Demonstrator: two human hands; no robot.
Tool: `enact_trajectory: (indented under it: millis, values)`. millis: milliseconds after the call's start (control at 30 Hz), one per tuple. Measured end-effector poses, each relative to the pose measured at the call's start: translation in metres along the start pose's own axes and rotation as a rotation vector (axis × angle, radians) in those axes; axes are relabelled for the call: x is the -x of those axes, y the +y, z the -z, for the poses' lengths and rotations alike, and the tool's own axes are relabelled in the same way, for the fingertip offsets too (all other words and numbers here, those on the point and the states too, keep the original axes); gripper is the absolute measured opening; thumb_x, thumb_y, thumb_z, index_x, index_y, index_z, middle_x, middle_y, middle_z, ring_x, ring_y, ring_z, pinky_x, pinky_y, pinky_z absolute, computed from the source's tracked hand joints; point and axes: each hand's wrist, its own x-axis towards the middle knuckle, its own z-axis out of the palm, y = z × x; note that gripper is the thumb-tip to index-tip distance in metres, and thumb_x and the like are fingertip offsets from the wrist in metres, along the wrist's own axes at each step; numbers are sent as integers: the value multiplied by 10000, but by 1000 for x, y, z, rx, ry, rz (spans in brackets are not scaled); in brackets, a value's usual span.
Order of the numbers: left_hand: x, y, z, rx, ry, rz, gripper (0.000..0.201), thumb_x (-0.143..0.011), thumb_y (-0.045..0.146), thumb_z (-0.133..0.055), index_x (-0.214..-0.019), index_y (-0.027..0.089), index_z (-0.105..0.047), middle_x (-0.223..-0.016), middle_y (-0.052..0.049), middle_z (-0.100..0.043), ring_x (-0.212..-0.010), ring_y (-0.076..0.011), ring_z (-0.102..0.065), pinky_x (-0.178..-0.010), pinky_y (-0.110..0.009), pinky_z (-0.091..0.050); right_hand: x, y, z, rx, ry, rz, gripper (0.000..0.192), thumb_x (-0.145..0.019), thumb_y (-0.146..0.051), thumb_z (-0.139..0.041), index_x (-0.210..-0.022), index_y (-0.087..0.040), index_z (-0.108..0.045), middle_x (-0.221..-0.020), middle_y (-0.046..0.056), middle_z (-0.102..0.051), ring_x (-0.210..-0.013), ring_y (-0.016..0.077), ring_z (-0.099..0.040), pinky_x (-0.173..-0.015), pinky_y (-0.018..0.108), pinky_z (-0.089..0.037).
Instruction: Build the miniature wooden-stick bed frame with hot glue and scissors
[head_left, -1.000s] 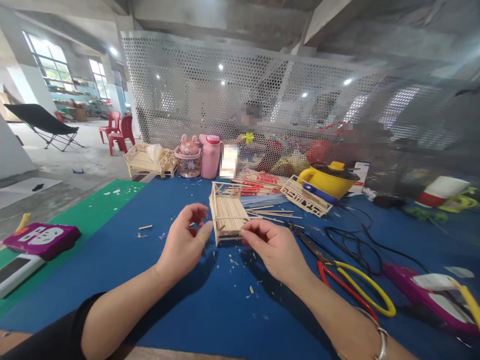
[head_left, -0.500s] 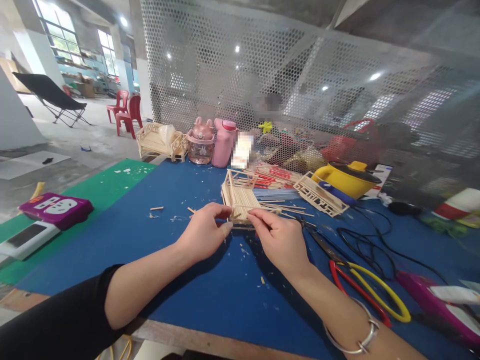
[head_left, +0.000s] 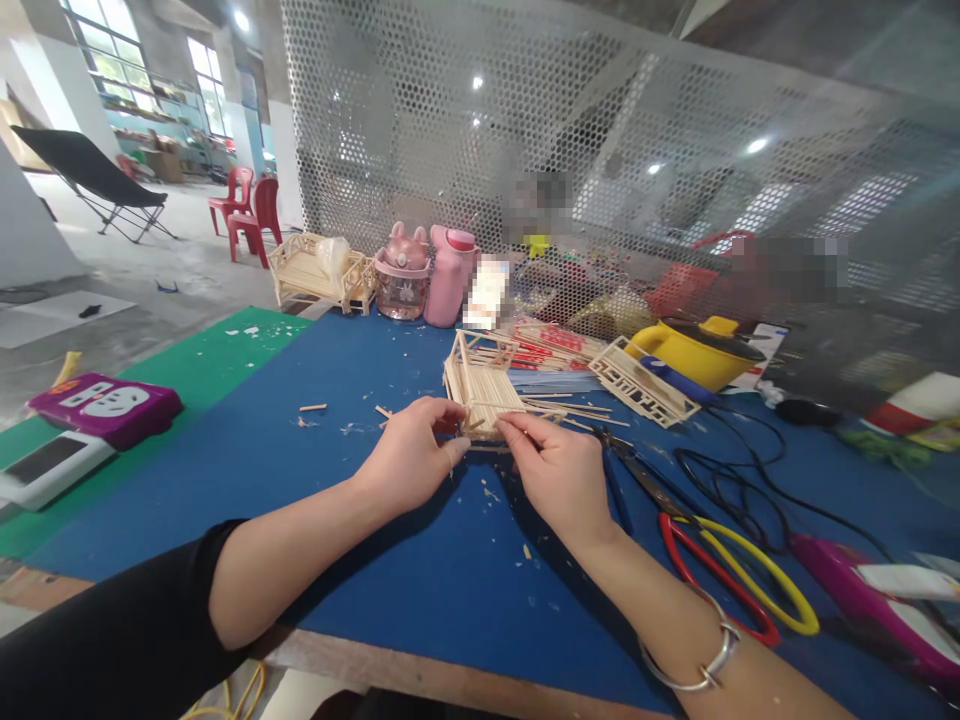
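A small model bed-like frame (head_left: 484, 385) built of pale wooden sticks lies on the blue table, with a slatted deck and a raised lattice end at the back. At its near left corner, my left hand (head_left: 416, 455) is closed in a pinch, thumb and forefinger against the frame. My right hand (head_left: 566, 470) pinches a thin wooden stick (head_left: 553, 413) along the model's near edge. My fingers partly hide both contact points. Loose thin sticks (head_left: 574, 405) lie just to the right of the model.
Scissors (head_left: 739, 570) with red and yellow handles and a black cable (head_left: 720, 490) lie to the right. Behind stand a lattice panel (head_left: 643, 385), a yellow pot (head_left: 701, 355), a pink bottle (head_left: 450, 280) and a finished-looking stick bench (head_left: 315, 280). A purple power strip (head_left: 109, 408) is at left.
The view has shifted slightly. Both hands stay at the model's near edge in nearly the same pinching pose.
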Motion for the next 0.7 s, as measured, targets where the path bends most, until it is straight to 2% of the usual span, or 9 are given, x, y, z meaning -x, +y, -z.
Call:
enact_trajectory:
  millis: [133, 333, 700]
  values:
    - [0, 0, 0, -4, -2, -5, 249, -742, 183, -609, -990, 172, -612, -974, -68, -665, -865, -178, -640, -819, -351, -508, -1, -4, 1, -34, -29, -71, 215, -845, -309, -554, -846, -214, -747, -662, 9, -734, -601, 168, -679, -561, 231, -467]
    - [-1, 2, 1, -21, 3, -4, 239, -742, 184, -612, -980, 176, -613, -978, -69, -668, -859, -180, -646, -813, -356, -512, 0, -6, 3, -93, -36, -93, 222, -849, -323, -542, -840, -213, -735, -554, -2, -682, -519, 162, -638, -508, 236, -440]
    - [-1, -2, -1, -22, 20, -40, 238, -745, 193, -608, -982, 173, -622, -973, -74, -667, -871, -184, -644, -818, -358, -517, 0, -6, 3, -99, -71, -133, 228, -841, -347, -550, -833, -203, -726, -560, -2, -675, -508, 146, -615, -530, 230, -423]
